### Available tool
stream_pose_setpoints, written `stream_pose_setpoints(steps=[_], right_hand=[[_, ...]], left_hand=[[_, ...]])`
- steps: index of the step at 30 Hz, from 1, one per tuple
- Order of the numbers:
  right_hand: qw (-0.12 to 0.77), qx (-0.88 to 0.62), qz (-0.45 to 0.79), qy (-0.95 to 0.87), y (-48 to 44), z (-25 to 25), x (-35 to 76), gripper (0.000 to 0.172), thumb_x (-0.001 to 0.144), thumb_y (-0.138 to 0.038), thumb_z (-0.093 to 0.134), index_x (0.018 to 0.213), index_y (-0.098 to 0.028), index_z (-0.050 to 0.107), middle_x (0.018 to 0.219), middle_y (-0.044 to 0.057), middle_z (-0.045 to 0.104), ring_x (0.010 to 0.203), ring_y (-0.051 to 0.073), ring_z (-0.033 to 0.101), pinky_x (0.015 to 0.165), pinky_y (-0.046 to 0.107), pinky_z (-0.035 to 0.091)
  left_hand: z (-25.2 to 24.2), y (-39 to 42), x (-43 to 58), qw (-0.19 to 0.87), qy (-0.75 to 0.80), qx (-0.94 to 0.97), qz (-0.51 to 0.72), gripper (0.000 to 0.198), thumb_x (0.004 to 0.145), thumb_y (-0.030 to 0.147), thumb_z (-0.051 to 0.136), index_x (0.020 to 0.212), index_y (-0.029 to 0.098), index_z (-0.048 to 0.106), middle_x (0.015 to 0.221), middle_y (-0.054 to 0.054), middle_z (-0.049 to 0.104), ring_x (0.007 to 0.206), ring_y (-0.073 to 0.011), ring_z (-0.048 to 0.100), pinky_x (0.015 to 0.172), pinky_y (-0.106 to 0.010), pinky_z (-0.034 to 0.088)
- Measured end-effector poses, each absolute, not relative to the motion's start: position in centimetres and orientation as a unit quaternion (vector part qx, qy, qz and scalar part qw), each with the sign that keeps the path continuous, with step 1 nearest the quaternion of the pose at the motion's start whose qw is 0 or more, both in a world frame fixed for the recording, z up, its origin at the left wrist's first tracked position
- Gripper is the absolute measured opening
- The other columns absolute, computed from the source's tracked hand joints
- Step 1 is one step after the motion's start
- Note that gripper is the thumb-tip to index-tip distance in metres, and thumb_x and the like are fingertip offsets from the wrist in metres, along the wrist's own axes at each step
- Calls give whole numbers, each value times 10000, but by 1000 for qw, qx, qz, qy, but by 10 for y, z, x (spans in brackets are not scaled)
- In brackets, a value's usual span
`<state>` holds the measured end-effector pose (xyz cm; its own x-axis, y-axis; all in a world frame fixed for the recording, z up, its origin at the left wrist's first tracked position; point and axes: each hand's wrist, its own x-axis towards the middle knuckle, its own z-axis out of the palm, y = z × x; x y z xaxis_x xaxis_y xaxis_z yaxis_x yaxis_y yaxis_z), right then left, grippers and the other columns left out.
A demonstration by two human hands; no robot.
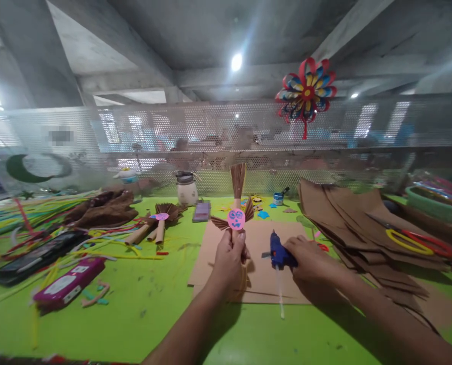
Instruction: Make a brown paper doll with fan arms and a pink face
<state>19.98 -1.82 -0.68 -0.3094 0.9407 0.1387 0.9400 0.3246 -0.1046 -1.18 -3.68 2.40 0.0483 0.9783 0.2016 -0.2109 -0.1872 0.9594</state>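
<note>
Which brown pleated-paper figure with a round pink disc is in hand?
The upright brown pleated-paper figure, gripped in the left hand; the other pink-disc figure lies on the green table.

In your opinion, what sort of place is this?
Probably a craft workshop or classroom: brown paper sheets and scissors lie on the green table, and the right hand holds a blue glue gun.

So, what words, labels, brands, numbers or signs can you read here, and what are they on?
None can be read.
Purple box: small marks on a pale panel, too blurred to read.
Mesh screen: a pixelated patch at left, unreadable.
Lilac block: partly pixelated, unreadable.
Pink disc: a drawn face, no readable letters.
</note>
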Motion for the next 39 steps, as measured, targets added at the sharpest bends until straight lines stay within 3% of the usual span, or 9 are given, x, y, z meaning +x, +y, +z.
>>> stream_pose_setpoints(steps=[3, 6, 12, 15, 24, 39], right_hand=[[114, -597, -46, -793, -20, -11, 191, 252, 636, -49, 489, 839, -137, 610, 925, 131, 581, 903, 258, 468, 725, 325, 296], [194, -606, -1, -771, -24, -4, 188, 196, 687, -109, 495, 841, -148, 610, 924, 127, 586, 876, 251, 485, 717, 325, 323], [414, -500, 318, -691, -43, 22, 197, 291, 779, -412, 521, 916, -173, 615, 889, 94, 631, 859, 253, 555, 659, 315, 408], [461, -417, 448, -642, -53, 26, 198, 392, 812, -506, 479, 915, -159, 630, 863, 111, 637, 810, 239, 580, 639, 312, 423], [408, -444, 439, -666, -63, 29, 198, 440, 835, -546, 423, 759, -197, 680, 909, 93, 650, 853, 236, 574, 739, 341, 445], [403, -452, 397, -689, -64, 28, 196, 442, 858, -539, 378, 725, -190, 614, 757, 74, 620, 731, 201, 537, 653, 310, 413]], left_hand=[[22, -36, -12, 509, 387, 493, 590, 233, 767, 371, 575, 754, 189, 431, 470, 72, 433, 427, -76, 406, 446, -192, 279], [18, -33, -13, 516, 390, 482, 591, 251, 779, 404, 560, 773, 191, 427, 497, 65, 443, 440, -76, 407, 453, -191, 287], [16, -35, -13, 597, 312, 463, 576, 331, 785, 458, 547, 907, 168, 443, 558, 65, 426, 491, -83, 434, 475, -197, 299], [18, -39, -12, 647, 268, 453, 552, 331, 807, 455, 525, 933, 160, 442, 565, 58, 425, 506, -89, 441, 491, -207, 304], [19, -44, -8, 705, 225, 454, 497, 314, 848, 456, 466, 915, 149, 454, 567, 23, 468, 519, -103, 466, 522, -226, 311], [16, -45, -8, 697, 227, 466, 494, 267, 872, 425, 438, 895, 160, 445, 593, 32, 463, 534, -94, 461, 545, -230, 325]])
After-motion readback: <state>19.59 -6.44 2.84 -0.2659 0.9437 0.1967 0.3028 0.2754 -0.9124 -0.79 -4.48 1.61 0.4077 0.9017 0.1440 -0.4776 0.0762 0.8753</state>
